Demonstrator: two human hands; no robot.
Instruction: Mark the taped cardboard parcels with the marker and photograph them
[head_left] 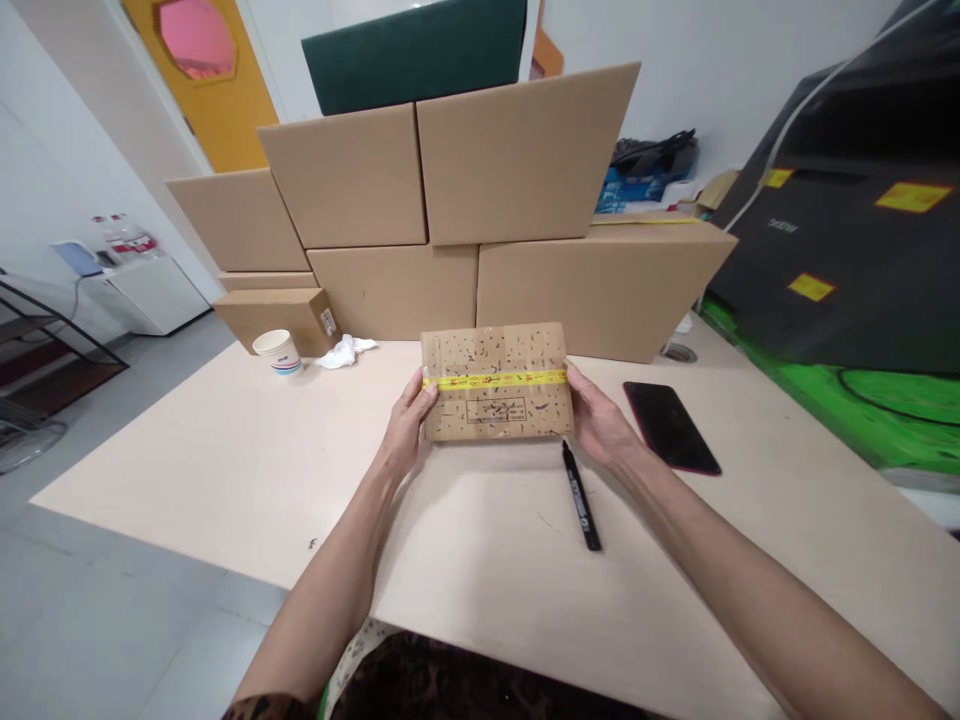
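Between my two hands is a small cardboard box, its face dotted with black pen marks. A strip of yellow tape runs across it, above a printed rectangle. My left hand grips the box's left edge, thumb on the front face. On the opposite edge my right hand is closed against the side, with its fingers partly hidden behind the box. A black marker lies on the table just below the box's lower right corner, its tip toward the box.
Large cardboard boxes are stacked along the back, topped by a dark green box. A tablet-like black device lies to the right on the table. At left stand a paper cup and crumpled tissue.
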